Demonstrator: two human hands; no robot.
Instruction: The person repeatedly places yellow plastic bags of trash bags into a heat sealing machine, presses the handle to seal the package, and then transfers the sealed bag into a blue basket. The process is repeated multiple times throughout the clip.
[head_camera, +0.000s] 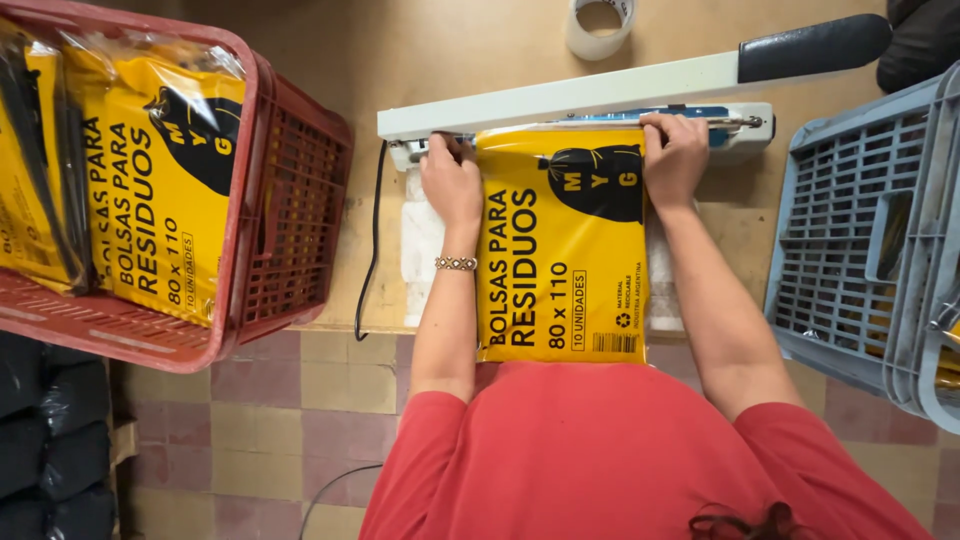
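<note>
In the middle of the frame a flat yellow packet (560, 250) lies on the wooden surface (420, 50), its far end tucked under the raised arm of a white heat sealer (570, 98) that runs across the upper centre; the near end hangs just past the surface's edge toward the person's red shirt (620, 450). Both hands sit at the packet's top corners, and that placing reads to me as a way to keep the mouth of the packet stretched flat and square along the sealing bar. The left hand (452, 180), with a beaded bracelet (456, 263) at the wrist, presses its fingers down on the upper left corner, a closed, pinning grip on the packet's edge; the right hand (675, 160) does the same on the upper right corner, fingers curled over the plastic right at the bar. The sealer's arm, with its black handle (815, 47) toward the upper right, stands tilted up and apart from the base, so the packet's end lies in the open gap. A black cord (372, 240) runs down from the sealer's left end. At the left of the frame a red crate (290, 210) holds more yellow packets of the same kind, close by the left arm; at the right edge stands a grey-blue crate (850, 240), and a roll of clear tape (600, 25) rests at the top centre. Below the surface the floor (280, 420) is tiled.
</note>
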